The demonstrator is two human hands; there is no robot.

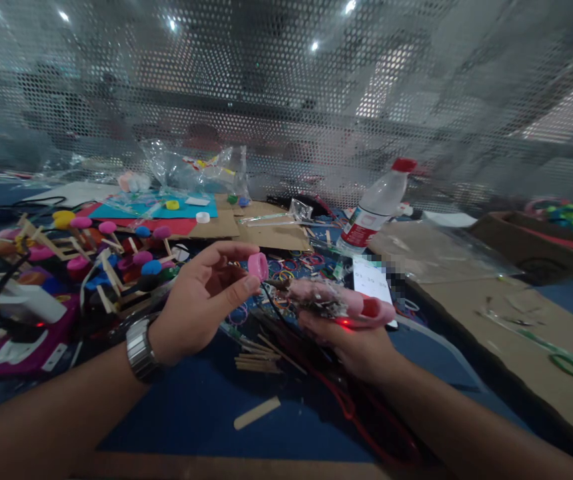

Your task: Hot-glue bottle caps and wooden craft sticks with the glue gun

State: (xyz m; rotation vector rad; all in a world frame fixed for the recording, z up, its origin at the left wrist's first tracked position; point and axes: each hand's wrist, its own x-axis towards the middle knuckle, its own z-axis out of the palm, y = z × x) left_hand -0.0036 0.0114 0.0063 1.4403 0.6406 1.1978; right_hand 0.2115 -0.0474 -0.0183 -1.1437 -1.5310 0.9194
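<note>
Between thumb and fingers, my left hand pinches a pink bottle cap, its open side turned to the right. My right hand is wrapped round a pink hot glue gun, whose nozzle points left, close to the cap. A red light glows on the gun near my fingers, and a clear glue stick trails from its rear. I cannot tell whether the nozzle touches the cap. Below the hands lie several thin wooden sticks and one flat craft stick on the blue table.
Colourful cap-and-stick pieces crowd the left, beside a purple power strip. A red-capped bottle leans behind a phone. Scattered rubber bands, cardboard and a blue sheet lie farther back. A perforated metal screen stands behind.
</note>
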